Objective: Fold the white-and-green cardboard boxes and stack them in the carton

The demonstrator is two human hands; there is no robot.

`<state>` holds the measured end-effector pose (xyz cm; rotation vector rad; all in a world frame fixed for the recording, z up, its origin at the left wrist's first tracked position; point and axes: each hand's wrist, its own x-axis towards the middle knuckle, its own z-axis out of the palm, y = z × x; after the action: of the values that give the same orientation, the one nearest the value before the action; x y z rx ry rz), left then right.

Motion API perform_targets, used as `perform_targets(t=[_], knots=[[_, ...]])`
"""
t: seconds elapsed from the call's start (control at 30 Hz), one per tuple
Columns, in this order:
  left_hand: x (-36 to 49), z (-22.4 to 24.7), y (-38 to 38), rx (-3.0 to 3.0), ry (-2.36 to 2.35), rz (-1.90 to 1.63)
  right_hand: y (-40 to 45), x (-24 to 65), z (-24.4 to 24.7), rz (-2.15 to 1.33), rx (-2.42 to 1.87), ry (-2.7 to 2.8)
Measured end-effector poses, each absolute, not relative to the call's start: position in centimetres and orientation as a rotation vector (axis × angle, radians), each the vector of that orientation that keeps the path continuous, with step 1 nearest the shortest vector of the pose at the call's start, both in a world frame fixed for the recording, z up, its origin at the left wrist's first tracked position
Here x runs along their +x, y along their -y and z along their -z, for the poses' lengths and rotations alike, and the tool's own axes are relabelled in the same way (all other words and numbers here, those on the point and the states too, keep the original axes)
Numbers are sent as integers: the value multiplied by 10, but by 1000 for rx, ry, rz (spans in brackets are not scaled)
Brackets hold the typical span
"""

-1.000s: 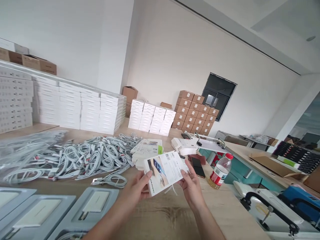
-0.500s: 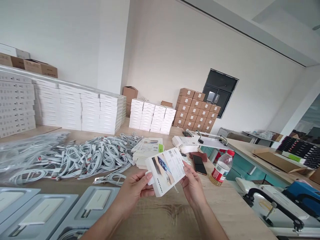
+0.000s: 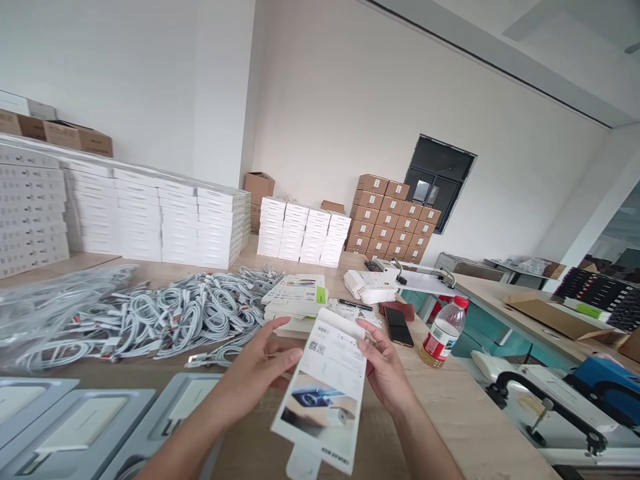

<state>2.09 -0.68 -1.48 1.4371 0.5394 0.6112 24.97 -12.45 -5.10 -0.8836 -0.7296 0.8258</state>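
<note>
While the printed carton is being held over the table, its upper right edge is being pinched by right hand fingers, left hand fingers being held spread alongside; light pressure is being advised near the flap.

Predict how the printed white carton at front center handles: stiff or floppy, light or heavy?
Probably light: the carton looks like thin card. Its printed panel should stay fairly stiff, since it shows flat with no obvious sag. The lower flap would likely bend easily, as it's a thin tab sticking out past the end.
</note>
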Motion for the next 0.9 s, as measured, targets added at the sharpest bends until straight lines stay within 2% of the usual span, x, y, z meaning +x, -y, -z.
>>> perform_targets(t=[0.17, 0.57, 0.73, 0.9], knots=[[31, 27, 14, 1706, -559, -615, 116, 238, 58, -717, -934, 703], [37, 32, 21, 1588, -511, -705, 117, 219, 59, -596, -1118, 819], [22, 19, 20, 1557, -376, -681, 117, 213, 58, -666, -1010, 772], [9, 21, 17, 1766, -245, -701, 121, 217, 51, -693, -915, 796]])
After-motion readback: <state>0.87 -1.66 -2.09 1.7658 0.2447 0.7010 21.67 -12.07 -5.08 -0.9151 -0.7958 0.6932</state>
